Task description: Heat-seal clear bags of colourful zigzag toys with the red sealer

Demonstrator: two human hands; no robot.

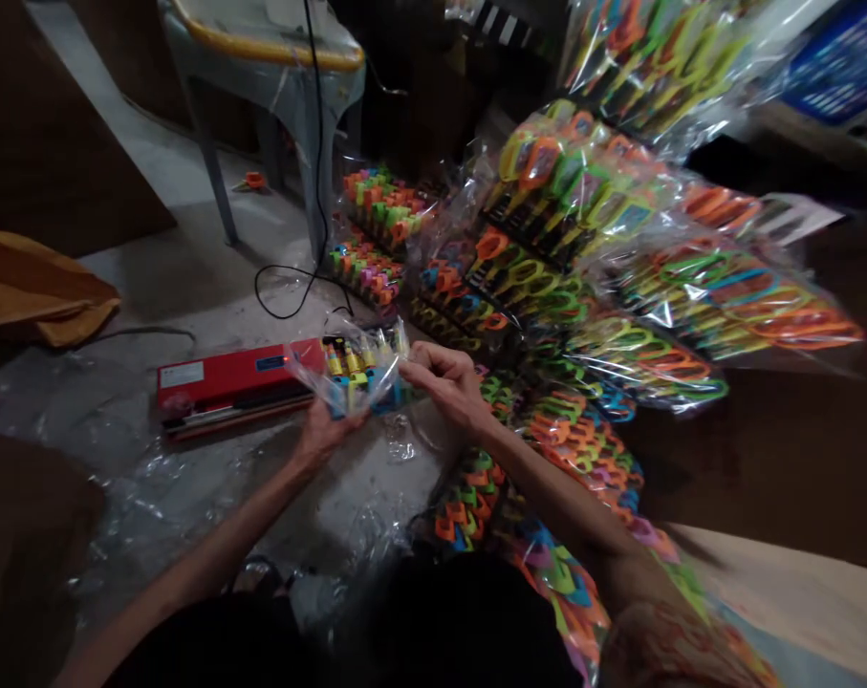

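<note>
A clear plastic bag holding several small yellow, black and blue plastic pieces is between my hands. My left hand is closed on the bag's near lower side; some of its fingers are hidden behind the plastic. At the right edge of the bag, my right hand pinches the film between thumb and fingers. Just left of the bag lies a long red heat sealer with a small lit orange light. The bag overlaps the sealer's right end.
Clear bags of bright plastic pieces are heaped at the right. A stool stands behind, with a black cable hanging before it. Brown cardboard is at the left, and loose clear film litters the floor.
</note>
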